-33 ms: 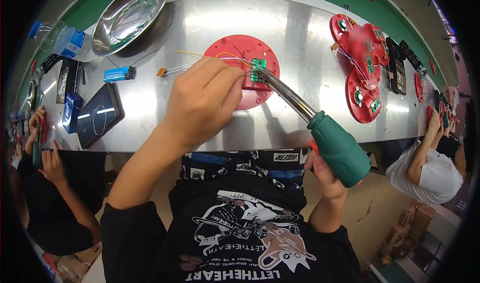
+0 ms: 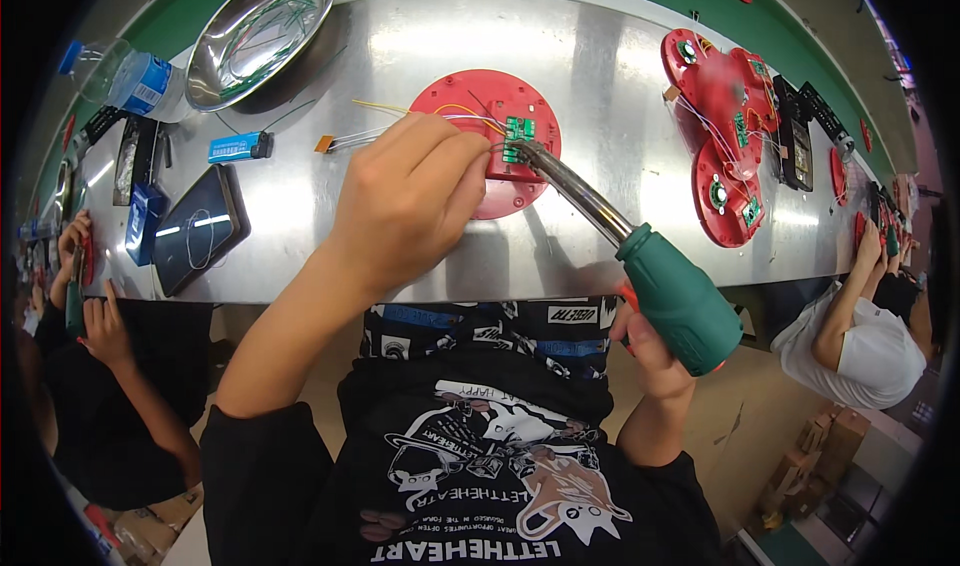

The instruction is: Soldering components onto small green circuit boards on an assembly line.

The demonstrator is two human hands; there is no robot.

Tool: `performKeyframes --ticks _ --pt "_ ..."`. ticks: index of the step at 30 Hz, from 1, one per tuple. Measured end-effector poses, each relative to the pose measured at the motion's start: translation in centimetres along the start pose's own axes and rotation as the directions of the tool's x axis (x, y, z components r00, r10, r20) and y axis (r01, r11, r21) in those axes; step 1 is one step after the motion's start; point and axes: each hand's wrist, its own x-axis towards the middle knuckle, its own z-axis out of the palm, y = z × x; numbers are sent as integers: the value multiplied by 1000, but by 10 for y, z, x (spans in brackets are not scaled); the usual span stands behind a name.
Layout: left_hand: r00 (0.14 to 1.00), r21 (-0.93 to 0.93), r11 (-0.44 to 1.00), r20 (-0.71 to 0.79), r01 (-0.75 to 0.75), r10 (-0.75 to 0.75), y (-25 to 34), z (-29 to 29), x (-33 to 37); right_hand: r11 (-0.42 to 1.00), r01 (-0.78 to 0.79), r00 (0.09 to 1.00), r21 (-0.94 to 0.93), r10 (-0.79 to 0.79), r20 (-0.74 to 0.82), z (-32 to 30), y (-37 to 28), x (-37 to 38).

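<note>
A round red plastic housing (image 2: 450,94) lies on the metal table in front of me, with a small green circuit board (image 2: 519,128) on its raised part. My left hand (image 2: 410,191) rests over the left of the housing, thumb and fingers pinched beside the board; a short thin wire (image 2: 497,148) shows at their tips. White and yellow wires (image 2: 375,107) run out from behind this hand. My right hand (image 2: 655,351) is closed on a soldering iron with a thick green handle (image 2: 685,301). Its metal tip meets the board's lower part, close to my left fingertips.
Several red housings with boards (image 2: 715,136) are piled at right. To the left are a steel bowl (image 2: 205,66) of green wires, a water bottle (image 2: 145,86), a blue lighter (image 2: 235,147) and a dark phone (image 2: 205,228). Other people work at both sides.
</note>
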Motion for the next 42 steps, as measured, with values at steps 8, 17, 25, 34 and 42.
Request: performKeyframes --ticks 8,17,25,34,42 --pt "999 13 1000 27 17 -17 0 1 -1 1000 -27 1000 6 27 -15 1 -3 -2" --pt "999 4 1000 28 14 -14 -1 2 -1 1000 -3 1000 2 3 7 0 -8 1" --pt "997 -6 999 57 44 -43 -1 -1 0 999 -30 1000 44 30 0 -4 -2 0" --pt "997 -11 999 64 41 -40 -1 0 -1 978 187 982 93 -184 -41 1 -2 0" --pt "997 -15 999 61 45 -44 -1 1 1 954 190 981 230 -196 2 -2 -1 1"
